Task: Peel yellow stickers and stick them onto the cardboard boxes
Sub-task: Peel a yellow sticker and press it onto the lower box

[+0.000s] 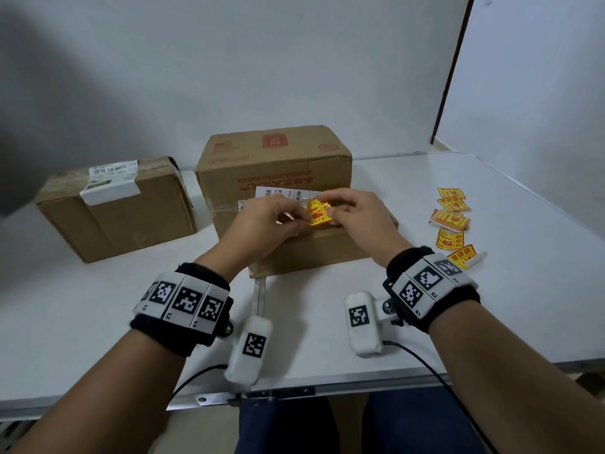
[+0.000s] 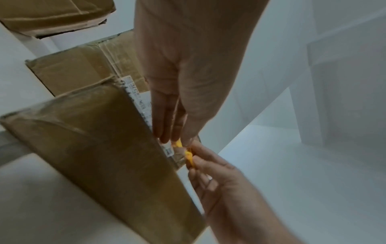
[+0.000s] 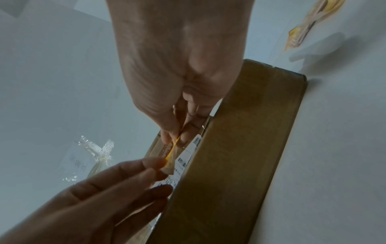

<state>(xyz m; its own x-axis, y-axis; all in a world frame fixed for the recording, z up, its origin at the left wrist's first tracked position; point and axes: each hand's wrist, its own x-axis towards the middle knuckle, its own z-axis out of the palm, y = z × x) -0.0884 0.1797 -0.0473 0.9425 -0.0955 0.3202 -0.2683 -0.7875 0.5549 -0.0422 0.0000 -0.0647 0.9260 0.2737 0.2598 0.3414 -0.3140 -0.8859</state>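
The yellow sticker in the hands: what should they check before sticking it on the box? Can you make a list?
1. Both hands hold the sticker: ok; the left hand and right hand pinch it at opposite edges.
2. Backing fully peeled off: cannot tell; the fingers hide it.
3. Sticker flat, not curled: not ok; it looks bent between the fingers.
4. Box underneath: ok; the hands are over the near box.
5. Bare cardboard free to stick on: ok; brown surface shows in front of the white label.
6. More stickers ready: ok; a pile lies on the table to the right.
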